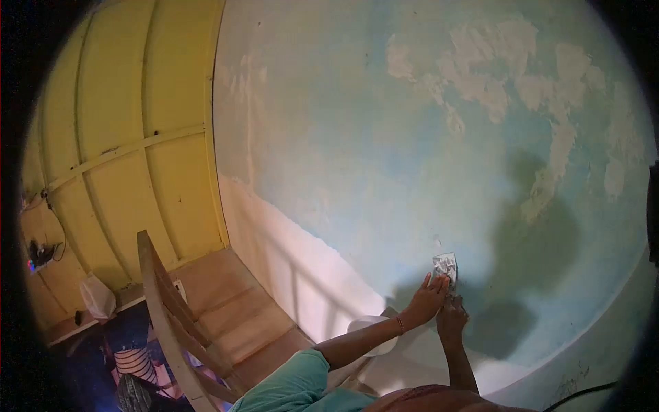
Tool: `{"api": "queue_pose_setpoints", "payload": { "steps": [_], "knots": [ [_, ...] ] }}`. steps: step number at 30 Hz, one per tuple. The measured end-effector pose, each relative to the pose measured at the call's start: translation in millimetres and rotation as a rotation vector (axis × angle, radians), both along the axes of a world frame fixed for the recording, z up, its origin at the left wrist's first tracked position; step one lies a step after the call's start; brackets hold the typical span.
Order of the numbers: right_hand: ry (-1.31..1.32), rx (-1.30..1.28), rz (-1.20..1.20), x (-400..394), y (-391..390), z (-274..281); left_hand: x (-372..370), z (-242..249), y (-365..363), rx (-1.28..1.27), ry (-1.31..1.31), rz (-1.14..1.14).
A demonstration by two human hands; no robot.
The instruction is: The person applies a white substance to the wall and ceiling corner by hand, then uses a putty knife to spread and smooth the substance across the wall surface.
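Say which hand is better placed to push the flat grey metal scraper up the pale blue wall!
Probably the right hand, seemingly closed around the lower end of the scraper, its forearm below. The left hand reaches in from the side.

Yellow panelled wall (113, 96); white bag (98, 297) near its base; striped item (134, 362) lower down.

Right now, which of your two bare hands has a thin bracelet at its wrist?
The left hand, nearer the yellow panelled wall, has the bracelet; the right hand's wrist shows none.
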State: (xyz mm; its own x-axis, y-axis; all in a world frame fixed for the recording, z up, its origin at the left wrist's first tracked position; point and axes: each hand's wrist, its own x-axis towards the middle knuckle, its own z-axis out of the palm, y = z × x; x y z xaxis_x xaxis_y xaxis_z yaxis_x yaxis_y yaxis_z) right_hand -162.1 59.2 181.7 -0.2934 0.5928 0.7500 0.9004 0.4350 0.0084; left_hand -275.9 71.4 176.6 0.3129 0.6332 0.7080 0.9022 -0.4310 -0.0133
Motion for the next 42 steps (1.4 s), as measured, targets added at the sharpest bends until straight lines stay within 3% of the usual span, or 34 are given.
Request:
{"api": "queue_pose_setpoints", "payload": {
  "steps": [3,6,8,11,15,18,22,32,36,42],
  "knots": [
    [-0.071,-0.082,0.004,0.7,-7.7,13.6,-11.8,21.7,-13.0,-0.117,0.0,-0.055],
    [0.038,0.132,0.115,-14.6,7.6,44.5,-18.2,50.7,-9.4,0.066,-0.067,0.005],
    [-0.04,0.074,0.046,-16.9,28.1,43.5,-18.2,57.9,-0.3,0.13,-0.142,0.009],
    [-0.089,0.007,0.015,-7.6,19.6,42.8,-6.2,41.6,7.1,0.131,-0.067,0.037],
    [-0.057,-0.11,0.038,10.4,4.4,14.5,11.8,15.0,4.2,-0.074,-0.08,0.003],
    [0.011,-0.09,0.093,0.9,-3.1,30.2,0.1,50.9,-26.9,-0.031,-0.106,0.007],
    [-0.023,0.097,0.132,-15.4,24.9,46.5,-7.2,55.9,1.2,0.201,-0.129,0.107],
    [-0.069,-0.082,0.059,-19.7,-2.1,45.7,-12.9,44.6,-6.9,-0.056,-0.123,0.034],
    [-0.073,-0.049,0.058,-48.2,14.3,73.2,-31.8,65.9,0.1,0.148,-0.196,0.113],
    [-0.101,-0.074,0.043,-48.9,28.6,75.2,-39.1,58.9,24.4,0.086,-0.197,0.043]
  ]
}}
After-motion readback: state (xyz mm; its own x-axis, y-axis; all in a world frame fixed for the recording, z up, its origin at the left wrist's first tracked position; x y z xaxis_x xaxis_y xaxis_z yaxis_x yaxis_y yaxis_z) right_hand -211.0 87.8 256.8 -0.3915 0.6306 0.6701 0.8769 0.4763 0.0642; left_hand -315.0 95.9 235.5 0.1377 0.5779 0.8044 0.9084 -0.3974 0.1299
